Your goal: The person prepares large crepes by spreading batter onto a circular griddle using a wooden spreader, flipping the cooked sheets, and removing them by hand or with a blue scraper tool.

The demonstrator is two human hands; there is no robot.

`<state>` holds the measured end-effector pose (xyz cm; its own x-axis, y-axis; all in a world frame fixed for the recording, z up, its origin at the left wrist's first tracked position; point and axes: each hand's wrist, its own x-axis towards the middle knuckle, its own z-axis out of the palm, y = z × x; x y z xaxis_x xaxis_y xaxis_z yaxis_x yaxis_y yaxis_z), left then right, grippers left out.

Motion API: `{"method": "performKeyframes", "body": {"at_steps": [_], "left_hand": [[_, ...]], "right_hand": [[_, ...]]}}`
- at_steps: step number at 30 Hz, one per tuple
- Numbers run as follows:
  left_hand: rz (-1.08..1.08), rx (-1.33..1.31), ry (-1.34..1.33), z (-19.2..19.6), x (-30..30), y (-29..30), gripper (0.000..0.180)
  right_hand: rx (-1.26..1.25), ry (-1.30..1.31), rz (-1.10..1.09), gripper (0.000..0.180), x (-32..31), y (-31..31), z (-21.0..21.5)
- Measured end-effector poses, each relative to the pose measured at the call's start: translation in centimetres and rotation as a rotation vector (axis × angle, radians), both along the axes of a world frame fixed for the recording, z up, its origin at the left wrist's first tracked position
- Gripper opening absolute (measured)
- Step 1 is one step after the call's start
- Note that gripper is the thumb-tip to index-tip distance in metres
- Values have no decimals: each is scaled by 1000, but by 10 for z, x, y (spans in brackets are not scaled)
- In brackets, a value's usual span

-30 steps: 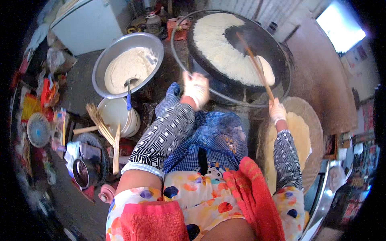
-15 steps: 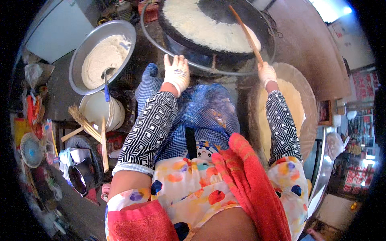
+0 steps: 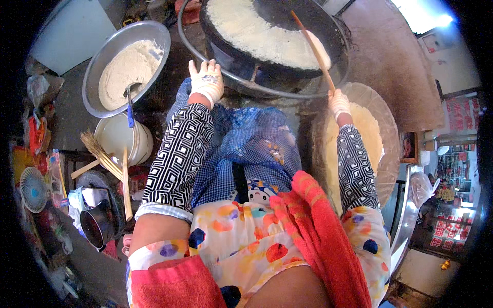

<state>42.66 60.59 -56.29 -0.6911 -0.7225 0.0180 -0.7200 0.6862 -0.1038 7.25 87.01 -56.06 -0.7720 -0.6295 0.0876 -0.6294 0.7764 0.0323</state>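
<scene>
Right hand point(image 3: 339, 102) closed around a long wooden stick point(image 3: 311, 50), tip beyond the grip lifting the pale thin pancake point(image 3: 262, 33) on the round dark griddle point(image 3: 277, 46). Best kept shallow, sliding under the edge to avoid tearing. Left hand point(image 3: 206, 82) gloved, fingers spread, holding nothing, near the griddle rim.

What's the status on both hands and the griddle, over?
Right hand shut on wooden stick, tip on thin pancake. Left hand open, at griddle rim. Nothing blocking.
</scene>
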Motion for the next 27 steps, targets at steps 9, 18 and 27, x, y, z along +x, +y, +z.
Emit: {"method": "performKeyframes", "body": {"at_steps": [9, 18, 27], "left_hand": [[-232, 24, 333, -8, -23, 51, 40], [-225, -68, -16, -5, -15, 70, 50], [-105, -20, 33, 0, -3, 39, 47]], "right_hand": [[-161, -165, 67, 39, 30, -19, 13], [32, 6, 23, 40, -13, -10, -13], [12, -73, -79, 42, 18, -35, 13]]}}
